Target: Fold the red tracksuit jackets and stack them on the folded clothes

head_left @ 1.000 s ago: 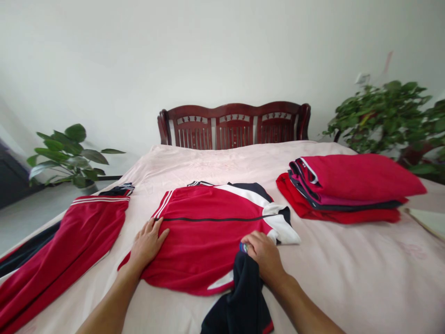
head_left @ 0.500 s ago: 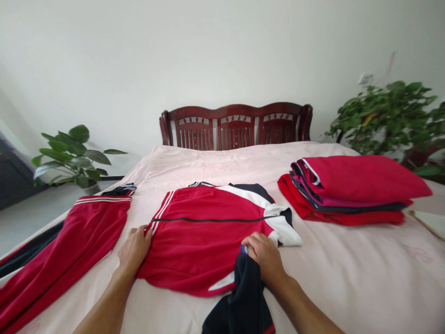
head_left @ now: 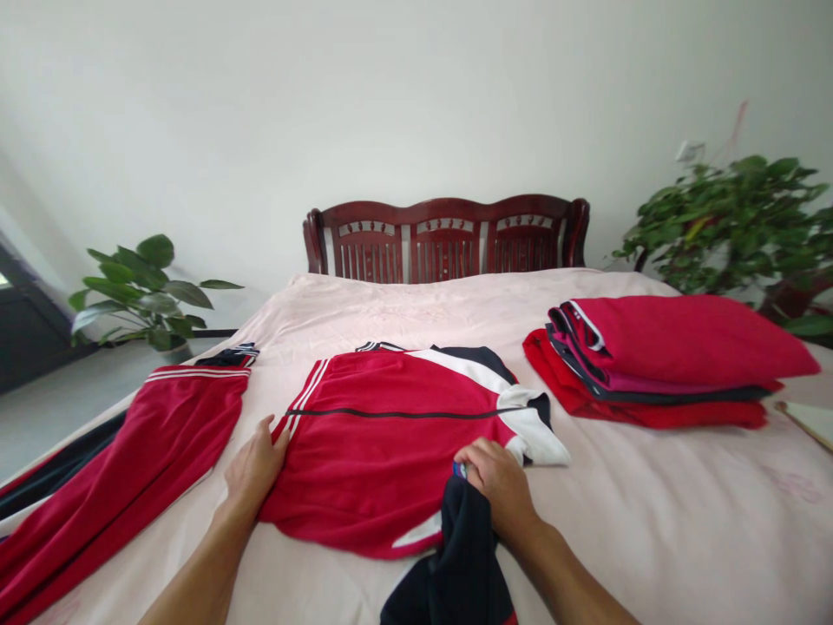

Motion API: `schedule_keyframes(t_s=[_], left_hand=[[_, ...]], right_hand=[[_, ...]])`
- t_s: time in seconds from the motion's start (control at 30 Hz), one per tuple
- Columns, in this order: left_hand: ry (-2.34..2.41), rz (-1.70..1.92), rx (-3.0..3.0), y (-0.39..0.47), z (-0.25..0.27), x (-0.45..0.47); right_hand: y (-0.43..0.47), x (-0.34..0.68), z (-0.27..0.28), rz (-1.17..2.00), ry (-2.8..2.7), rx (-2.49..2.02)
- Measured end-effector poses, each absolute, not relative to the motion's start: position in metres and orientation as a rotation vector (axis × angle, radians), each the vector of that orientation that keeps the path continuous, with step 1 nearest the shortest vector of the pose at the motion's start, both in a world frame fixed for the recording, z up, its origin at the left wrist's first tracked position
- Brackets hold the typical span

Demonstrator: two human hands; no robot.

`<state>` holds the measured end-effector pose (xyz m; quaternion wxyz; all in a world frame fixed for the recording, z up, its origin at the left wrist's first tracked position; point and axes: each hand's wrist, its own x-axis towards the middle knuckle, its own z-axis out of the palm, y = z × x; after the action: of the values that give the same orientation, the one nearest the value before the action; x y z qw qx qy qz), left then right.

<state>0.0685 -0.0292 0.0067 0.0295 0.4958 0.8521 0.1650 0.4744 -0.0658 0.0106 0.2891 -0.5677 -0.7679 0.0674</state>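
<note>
A red zip-up track jacket [head_left: 370, 451] with white and navy panels lies flat on the bed, its striped hem to the left and white collar to the right. My left hand [head_left: 257, 460] is at the near end of that hem, its fingers closed on the edge and partly hidden. Around the shoulder area, my right hand [head_left: 500, 482] grips the jacket fabric, with a small blue-and-white patch showing by the fingers. The navy sleeve [head_left: 465, 538] hangs from that grip toward the near side of the bed.
Red track pants [head_left: 175, 434] with a white-striped top edge lie at the left. A stack of folded clothes [head_left: 683, 338] sits at the right. Pink bedding [head_left: 403, 304] reaches a dark wooden headboard [head_left: 449, 239]. Potted plants [head_left: 147, 286] stand beyond both sides.
The view has shifted slightly, moving the scene a little right and down. My left fingertips sit slightly differently at the hem; the right hand keeps its grip and the jacket stays flat.
</note>
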Motion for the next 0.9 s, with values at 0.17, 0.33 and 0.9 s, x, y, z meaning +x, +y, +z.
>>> schedule_keyframes(t_s=[0.17, 0.33, 0.9], left_hand=[[2.634, 0.529, 1.466, -0.027, 0.003, 0.063], [2.583, 0.524, 1.482, -0.025, 0.003, 0.057], [2.554, 0.635, 1.442, -0.027, 0.006, 0.055]], right_hand=[[-0.066, 0.474, 0.011, 0.178, -2.045, -1.512], [-0.065, 0.475, 0.01, 0.17, -2.051, -1.523], [-0.065, 0.474, 0.009, 0.189, -2.047, -1.528]])
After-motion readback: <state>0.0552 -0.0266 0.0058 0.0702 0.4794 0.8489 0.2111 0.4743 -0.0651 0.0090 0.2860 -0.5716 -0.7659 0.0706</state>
